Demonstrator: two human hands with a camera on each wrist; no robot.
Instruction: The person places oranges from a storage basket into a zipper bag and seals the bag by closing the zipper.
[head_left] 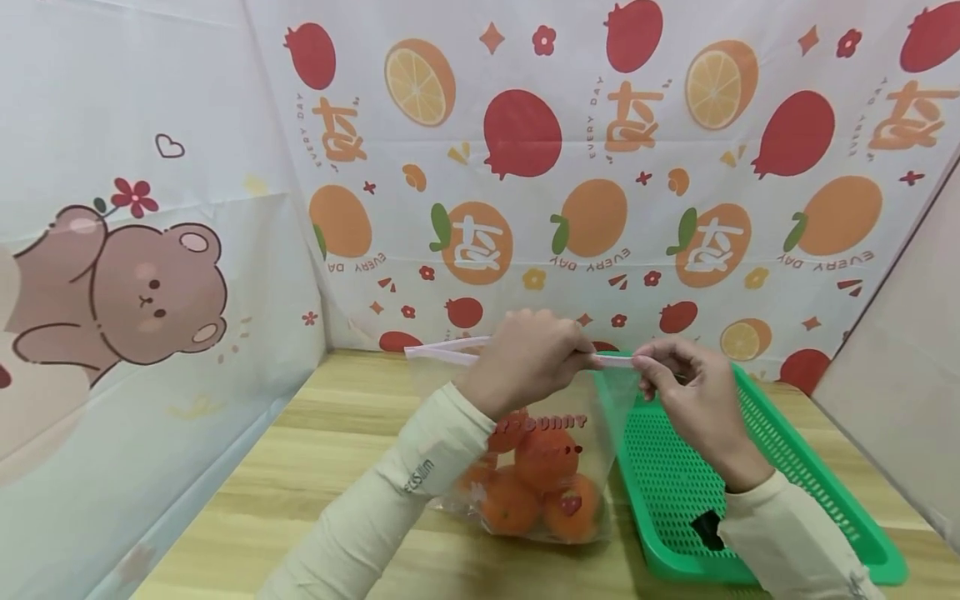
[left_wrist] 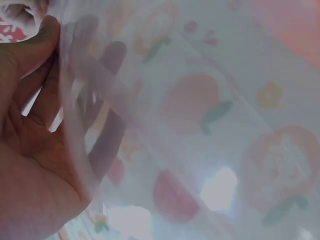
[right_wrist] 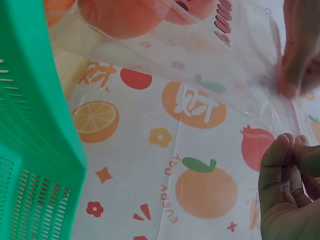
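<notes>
A clear zip bag [head_left: 551, 404] with a pale pink top strip stands on the table and holds several oranges [head_left: 546, 460]. My left hand [head_left: 525, 360] pinches the strip between thumb and fingers, right of the middle. To its right, my right hand [head_left: 701, 404] pinches the strip's right end with thumb and forefinger. The strip's left part stands apart in two edges. In the left wrist view, some fingers of the left hand [left_wrist: 37, 165] show through the film. The right wrist view has the right hand [right_wrist: 287, 195] at the bag's corner.
A green perforated basket [head_left: 832, 492] stands close to the bag's right side, under my right forearm. A small black piece [head_left: 707, 531] lies in it. Fruit-print cloth [head_left: 525, 217] hangs behind the wooden table [head_left: 292, 467], and a bear-print cloth [head_left: 247, 208] hangs at the left.
</notes>
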